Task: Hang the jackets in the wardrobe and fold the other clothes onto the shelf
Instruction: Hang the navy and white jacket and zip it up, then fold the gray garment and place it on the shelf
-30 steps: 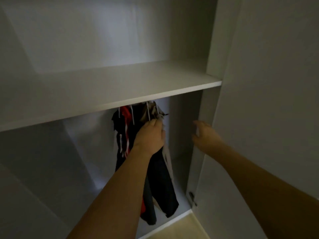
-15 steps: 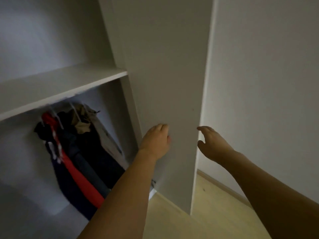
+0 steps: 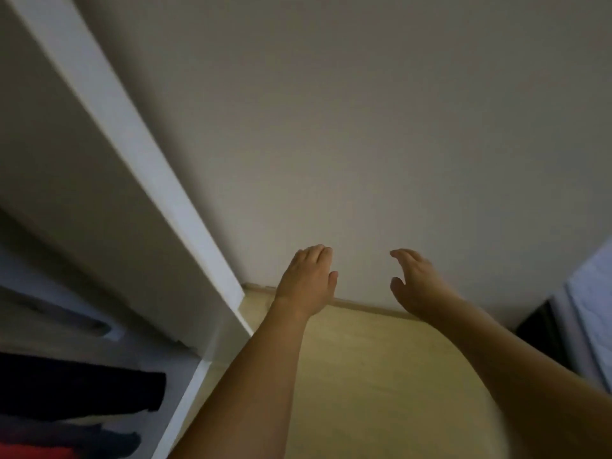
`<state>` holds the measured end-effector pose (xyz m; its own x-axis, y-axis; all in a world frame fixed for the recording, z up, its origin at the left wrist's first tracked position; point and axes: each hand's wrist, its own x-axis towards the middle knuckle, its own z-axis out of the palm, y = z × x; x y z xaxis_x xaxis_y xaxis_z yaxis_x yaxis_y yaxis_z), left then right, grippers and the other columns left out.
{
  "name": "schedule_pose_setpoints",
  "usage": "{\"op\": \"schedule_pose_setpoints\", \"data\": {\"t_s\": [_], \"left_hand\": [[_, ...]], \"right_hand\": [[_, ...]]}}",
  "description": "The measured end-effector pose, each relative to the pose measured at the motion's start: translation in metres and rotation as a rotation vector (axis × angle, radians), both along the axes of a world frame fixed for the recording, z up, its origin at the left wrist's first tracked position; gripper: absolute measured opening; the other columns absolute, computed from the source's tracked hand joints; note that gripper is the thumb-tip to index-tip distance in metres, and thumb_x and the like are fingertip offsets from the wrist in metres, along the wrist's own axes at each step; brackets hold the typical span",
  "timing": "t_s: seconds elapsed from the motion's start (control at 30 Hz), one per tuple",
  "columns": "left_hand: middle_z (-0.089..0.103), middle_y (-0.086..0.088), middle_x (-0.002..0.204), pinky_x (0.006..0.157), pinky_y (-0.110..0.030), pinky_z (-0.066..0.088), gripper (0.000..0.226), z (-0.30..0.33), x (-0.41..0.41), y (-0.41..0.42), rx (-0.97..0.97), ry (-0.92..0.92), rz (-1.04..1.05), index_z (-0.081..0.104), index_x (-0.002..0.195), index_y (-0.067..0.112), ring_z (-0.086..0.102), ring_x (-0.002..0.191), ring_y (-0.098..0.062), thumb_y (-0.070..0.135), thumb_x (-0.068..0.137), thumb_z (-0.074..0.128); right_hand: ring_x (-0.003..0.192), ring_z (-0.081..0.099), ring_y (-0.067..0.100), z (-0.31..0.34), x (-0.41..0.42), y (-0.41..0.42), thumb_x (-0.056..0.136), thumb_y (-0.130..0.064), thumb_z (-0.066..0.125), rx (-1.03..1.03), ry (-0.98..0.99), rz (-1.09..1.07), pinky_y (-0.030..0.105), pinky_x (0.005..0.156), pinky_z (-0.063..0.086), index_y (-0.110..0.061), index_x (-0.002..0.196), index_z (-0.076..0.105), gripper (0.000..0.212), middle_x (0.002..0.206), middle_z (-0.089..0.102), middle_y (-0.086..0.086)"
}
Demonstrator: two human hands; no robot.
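Both forearms are bare to the frame edge, the left hand (image 3: 308, 281) and right hand (image 3: 415, 286) ringless.

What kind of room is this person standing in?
Probably a bedroom at home. An open white wardrobe holds dark and red clothes at lower left, the floor is pale wood, and what may be a bed edge shows at far right.

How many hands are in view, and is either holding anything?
2. The left hand and the right hand are both held out before the wall above the floor, fingers relaxed, holding nothing.
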<state>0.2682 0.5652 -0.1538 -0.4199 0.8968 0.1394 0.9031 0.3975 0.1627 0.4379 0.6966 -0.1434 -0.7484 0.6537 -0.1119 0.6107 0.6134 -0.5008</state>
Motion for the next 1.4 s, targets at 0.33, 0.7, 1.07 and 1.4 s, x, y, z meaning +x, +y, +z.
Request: {"op": "schedule_pose_setpoints", "data": {"t_s": [0.33, 0.7, 1.07, 1.4], "left_hand": [[0.035, -0.009, 0.152, 0.118, -0.036, 0.019, 0.052, -0.029, 0.191, 0.166, -0.054, -0.068, -0.209, 0.033, 0.146, 0.008, 0.029, 0.14, -0.025, 0.032, 0.1, 0.039], [0.04, -0.01, 0.149, 0.116, -0.036, 0.022, 0.053, -0.049, 0.467, 0.279, -0.097, -0.081, -0.317, 0.037, 0.145, 0.008, 0.036, 0.136, -0.025, 0.034, 0.099, 0.044], [0.042, -0.008, 0.146, 0.115, -0.039, 0.023, 0.049, -0.134, 0.647, 0.377, -0.242, -0.158, -0.363, 0.042, 0.14, 0.01, 0.039, 0.134, -0.025, 0.032, 0.096, 0.048], [0.04, -0.008, 0.148, 0.112, -0.037, 0.03, 0.051, -0.227, 0.804, 0.462, -0.347, -0.319, -0.177, 0.039, 0.144, 0.009, 0.04, 0.134, -0.026, 0.028, 0.098, 0.047]], "right_hand": [[0.138, 0.033, 0.024, -0.021, 0.234, 0.117, 0.092, -0.015, 0.048, -0.031, -0.062, -0.276, 0.035, 0.111, 0.029, -0.015, 0.148, 0.03, 0.058, 0.153, 0.032, 0.005], [0.14, 0.029, 0.023, -0.043, 0.535, 0.22, 0.096, -0.017, 0.045, -0.152, -0.111, -0.431, 0.034, 0.112, 0.026, -0.011, 0.15, 0.025, 0.058, 0.156, 0.025, 0.006], [0.139, 0.031, 0.024, -0.107, 0.747, 0.313, 0.093, -0.015, 0.048, -0.199, -0.23, -0.548, 0.033, 0.109, 0.029, -0.01, 0.148, 0.028, 0.059, 0.155, 0.026, 0.007], [0.139, 0.032, 0.026, -0.194, 0.916, 0.438, 0.093, -0.017, 0.049, -0.28, -0.348, -0.435, 0.033, 0.113, 0.025, -0.008, 0.147, 0.031, 0.058, 0.153, 0.031, 0.01]]}}
